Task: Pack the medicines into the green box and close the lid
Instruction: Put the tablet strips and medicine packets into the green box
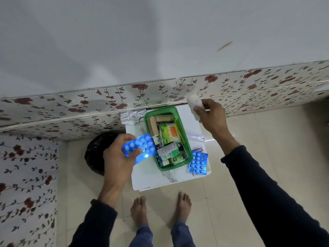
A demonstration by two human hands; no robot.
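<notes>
Person stands barefoot at a small white table (151,177) pushed against a flower-patterned ledge (71,111). Both forearms in dark sleeves.

Green box (185,139): open, no lid on it, sits near the middle of the table, long side running away from the person. Already well filled. At the far end, two tan rolls (164,118), one lying across, one along the left wall. Middle: a green and white packet with an orange label (169,133). Near end: a white and green carton (167,151) and a small round green tin (175,159), with other small items I cannot make out.

Left hand (117,157): held above the table's left edge, just left of the box. Thumb and fingers pinched on a blue blister strip (140,148) of white pills; the strip's right end reaches over the box's left rim. Strong glare on its lower edge.

Right hand (211,116): raised beyond the box's far right corner, near the ledge. Fingers closed around a white packet (195,107); blurred, contents not readable.

Still on the table outside the box: a second blue blister strip (198,163) just right of the box's near corner, lying over a white packet with partly hidden print (198,150); a clear plastic bag (196,137) beside the right wall; a silver foil strip (131,115) at the far left corner.

On the floor left of the table, a black bin (96,150).
</notes>
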